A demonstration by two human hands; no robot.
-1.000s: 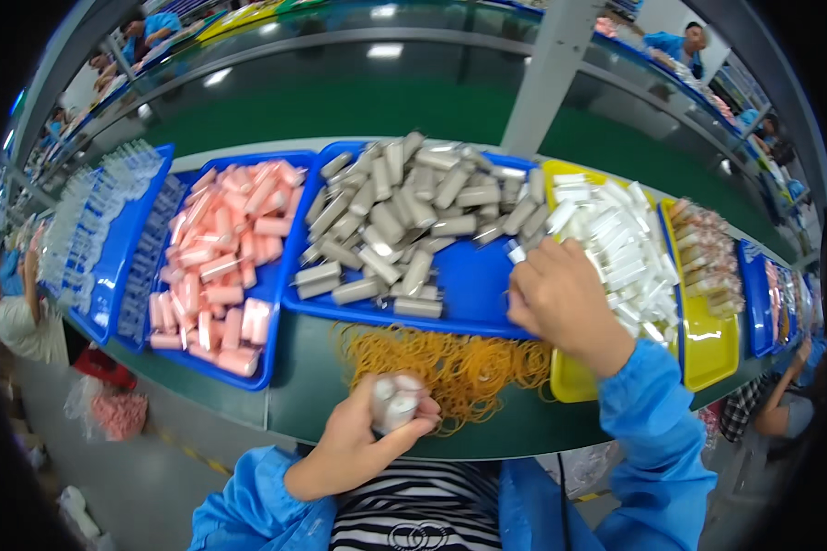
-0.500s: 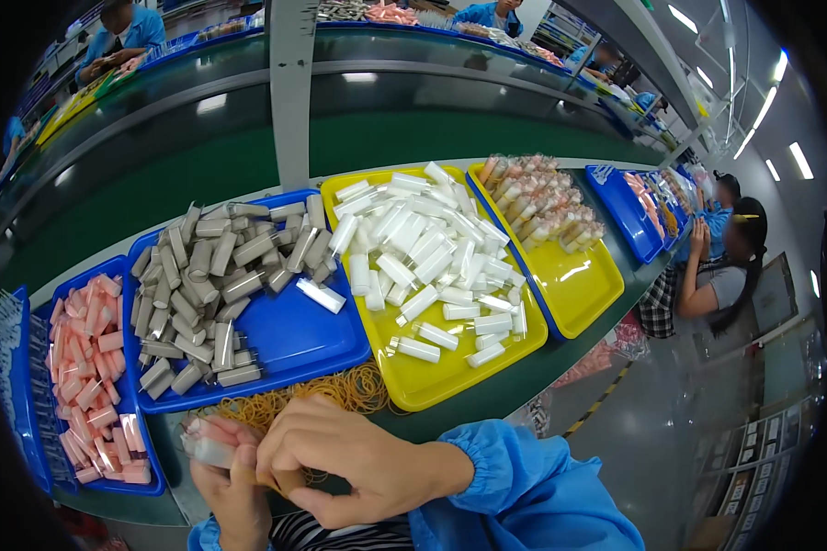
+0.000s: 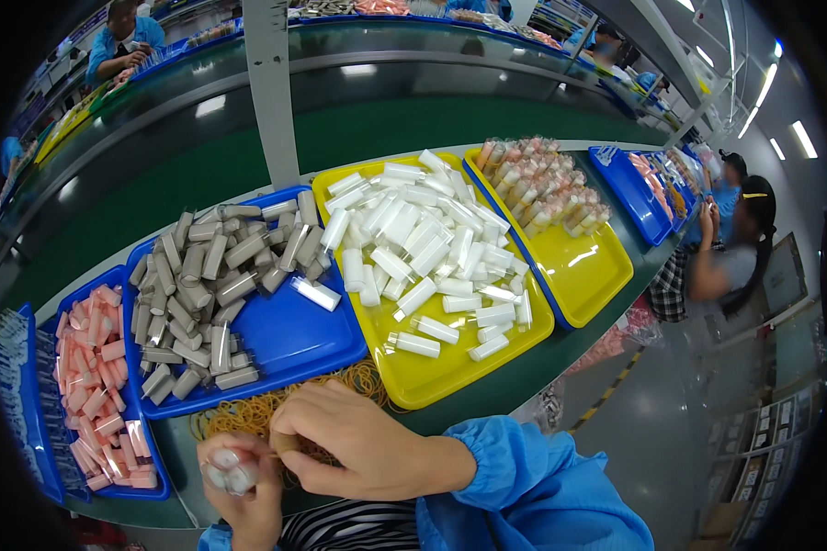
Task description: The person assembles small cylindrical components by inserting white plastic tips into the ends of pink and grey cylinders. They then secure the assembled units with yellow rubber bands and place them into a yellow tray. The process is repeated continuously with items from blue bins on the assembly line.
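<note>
My left hand [image 3: 255,508] is closed around a small bundle of film-wrapped blocks [image 3: 232,470], their pale rounded ends facing up. My right hand [image 3: 354,450] is pinched just to the right of the bundle. A thin yellowish rubber band [image 3: 274,451] appears stretched between its fingers and the bundle, partly hidden by them. Beyond both hands lies a heap of loose rubber bands [image 3: 366,378] on the green bench. Grey plug-like blocks [image 3: 188,303] fill much of a blue tray [image 3: 312,344], and white ones [image 3: 413,234] are heaped in a yellow tray [image 3: 423,390].
Pink blocks [image 3: 92,386] lie in a blue tray [image 3: 159,487] at left. Banded bundles [image 3: 542,184] stand in a second yellow tray [image 3: 583,285] at right. A grey post [image 3: 271,101] rises behind the trays. A co-worker [image 3: 740,248] sits at the far right.
The bundle has tipped so its ends now face up toward me. My right hand has shifted slightly right, still at the bundle's side. The view has turned a little.
</note>
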